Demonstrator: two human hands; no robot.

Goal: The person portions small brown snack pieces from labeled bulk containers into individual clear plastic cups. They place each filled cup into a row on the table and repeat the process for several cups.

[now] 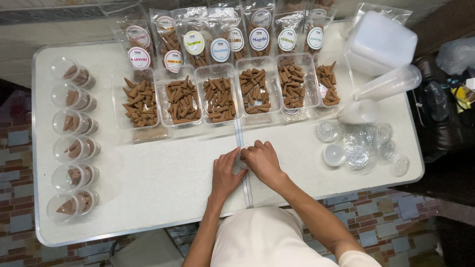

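Bench centre, on the seam: both our hands meet over one small clear cup [242,157], mostly hidden by fingers.
left hand [225,173]: grip closed round the cup's near side, steadying it against the bench [148,178].
right hand [262,160]: fingers curled over the cup's top and far side; whether a lid sits under them, we cannot tell.
step, our read: closing or seating one cup. Keep it upright, left holds, right presses evenly round the rim, no squeezing of the thin wall.
filled cups [73,143]: six lying in a column at the bench's left edge, each with brown cones inside.
trays [225,96]: row of clear trays of brown incense cones just beyond the hands, labelled bags [217,39] behind them.
lids [363,146]: loose cluster of clear round ones at right, near the right hand, well apart from the filled cups.
cup stack [388,84]: nested clear cups lying on their side beyond the lids.
risk: elbows near the trays; keep wrists low and moves short.
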